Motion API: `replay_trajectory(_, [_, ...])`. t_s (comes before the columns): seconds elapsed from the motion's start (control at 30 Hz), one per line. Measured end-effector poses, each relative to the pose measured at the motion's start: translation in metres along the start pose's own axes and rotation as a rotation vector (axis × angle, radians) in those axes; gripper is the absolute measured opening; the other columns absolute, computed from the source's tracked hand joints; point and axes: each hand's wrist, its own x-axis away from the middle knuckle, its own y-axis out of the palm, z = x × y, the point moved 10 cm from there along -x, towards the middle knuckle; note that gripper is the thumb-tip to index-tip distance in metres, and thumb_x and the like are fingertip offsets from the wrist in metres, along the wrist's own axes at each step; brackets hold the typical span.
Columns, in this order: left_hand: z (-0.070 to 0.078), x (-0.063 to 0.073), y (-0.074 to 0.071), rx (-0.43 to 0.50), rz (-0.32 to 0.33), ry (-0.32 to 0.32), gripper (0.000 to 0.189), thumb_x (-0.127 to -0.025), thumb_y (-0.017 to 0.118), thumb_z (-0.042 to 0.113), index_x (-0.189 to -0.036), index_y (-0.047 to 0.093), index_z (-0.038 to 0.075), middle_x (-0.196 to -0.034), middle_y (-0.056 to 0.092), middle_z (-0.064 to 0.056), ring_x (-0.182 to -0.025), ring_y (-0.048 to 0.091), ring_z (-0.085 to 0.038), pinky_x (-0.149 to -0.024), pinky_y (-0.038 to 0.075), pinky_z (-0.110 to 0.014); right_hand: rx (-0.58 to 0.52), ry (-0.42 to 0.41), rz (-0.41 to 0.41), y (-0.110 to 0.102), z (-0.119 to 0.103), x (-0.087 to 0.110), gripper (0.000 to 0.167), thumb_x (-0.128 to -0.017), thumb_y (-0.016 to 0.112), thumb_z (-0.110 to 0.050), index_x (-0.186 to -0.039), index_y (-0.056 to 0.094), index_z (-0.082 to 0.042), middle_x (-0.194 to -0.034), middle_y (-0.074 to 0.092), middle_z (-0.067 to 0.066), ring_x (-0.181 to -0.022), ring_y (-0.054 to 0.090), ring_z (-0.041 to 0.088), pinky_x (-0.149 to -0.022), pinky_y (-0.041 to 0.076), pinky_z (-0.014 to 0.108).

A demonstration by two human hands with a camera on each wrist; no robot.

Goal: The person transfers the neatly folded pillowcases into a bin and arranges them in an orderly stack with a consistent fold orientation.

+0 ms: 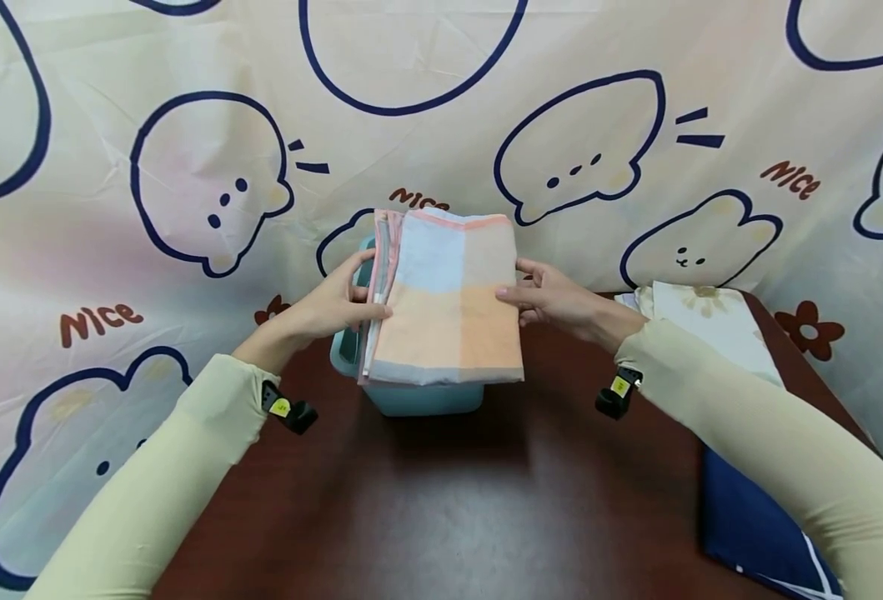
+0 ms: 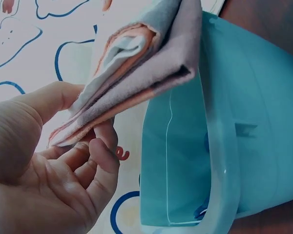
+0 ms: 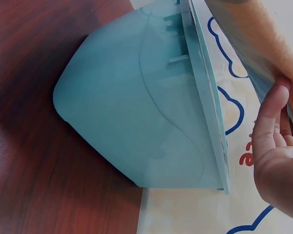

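A folded pastel checked cloth [image 1: 452, 308], in blue, peach and orange with a pink edge, is held up in front of a teal plastic bin [image 1: 426, 402]. At its left edge my left hand [image 1: 328, 304] pinches the folded layers between thumb and fingers; the left wrist view shows the layers stacked above the bin's rim [image 2: 224, 161]. My right hand [image 1: 561, 300] grips the opposite edge, thumb on the front face. In the right wrist view the cloth [image 3: 263, 34] is apart from the bin. Most of the bin's opening is hidden behind the cloth in the head view.
A dark brown table [image 1: 441, 517] carries the bin near a printed curtain [image 1: 411, 158] at the back. On the right lie a white floral cloth [image 1: 711, 321] and a navy cloth [image 1: 756, 517], partly under my right arm. Something dark blue [image 2: 203, 209] shows inside the bin.
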Motion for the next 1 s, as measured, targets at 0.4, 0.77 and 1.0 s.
replay_trajectory(0.4, [0.002, -0.007, -0.014, -0.048, 0.028, 0.014, 0.084, -0.099, 0.063, 0.012, -0.162, 0.008, 0.018, -0.116, 0.071, -0.026, -0.071, 0.070, -0.013, -0.063, 0.054, -0.032, -0.004, -0.012, 0.029, -0.002, -0.007, -0.015, 0.061, -0.104, 0.056, -0.017, -0.158, 0.028, -0.014, -0.105, 0.075, -0.001, -0.085, 0.070, 0.012, -0.069, 0.054, 0.026])
replay_trajectory(0.77, [0.000, -0.016, -0.030, -0.067, 0.085, -0.022, 0.081, -0.099, 0.063, 0.013, -0.162, 0.012, 0.017, -0.118, 0.072, -0.024, -0.077, 0.071, -0.013, -0.069, 0.056, -0.028, -0.003, 0.013, 0.082, -0.004, -0.014, -0.030, 0.063, -0.104, 0.056, -0.017, -0.160, 0.027, -0.017, -0.116, 0.072, 0.004, -0.088, 0.071, 0.013, -0.073, 0.057, 0.026])
replay_trajectory(1.0, [-0.005, -0.022, -0.039, -0.078, 0.103, -0.063, 0.083, -0.099, 0.064, 0.015, -0.162, 0.010, 0.018, -0.130, 0.065, -0.028, -0.081, 0.072, -0.014, -0.073, 0.059, -0.031, 0.006, 0.032, 0.121, -0.008, -0.015, -0.041, 0.064, -0.103, 0.058, -0.017, -0.160, 0.028, -0.018, -0.110, 0.072, 0.002, -0.084, 0.067, 0.012, -0.068, 0.054, 0.024])
